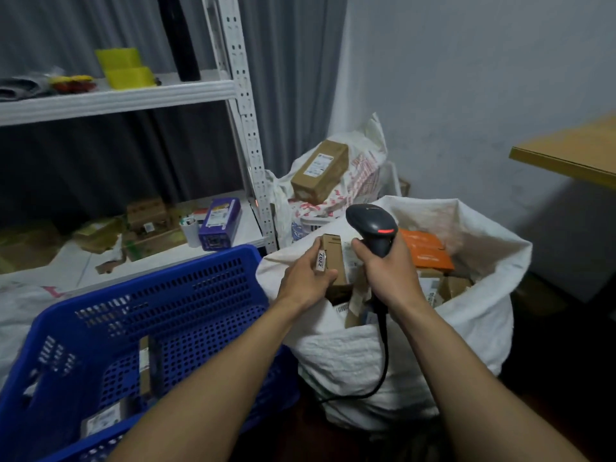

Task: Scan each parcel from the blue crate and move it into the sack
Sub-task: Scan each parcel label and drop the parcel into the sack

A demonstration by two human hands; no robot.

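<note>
The crate sits left of and below the left fingers, and a few parcels lie in it. The left hand grips a parcel, with fingers and thumb clamped on its lower part. The parcel stands upright over the sack mouth, just inside the near rim. Just right of those fingers, the right hand is wrapped around the grip of the scanner, whose head stands above the parcel top.

Hazards:
- A release this near the rim could tip the parcel out toward the crate.
- The scanner head appears aimed past the parcel. A missed read is likely if the barcode faces elsewhere.
- The cable hangs over the rim below the right fingers and could snag.

Clearance: the sack is filled high. The open room lies beyond and right of the right fingers, above an orange box. A table edge stands well to the right.
</note>
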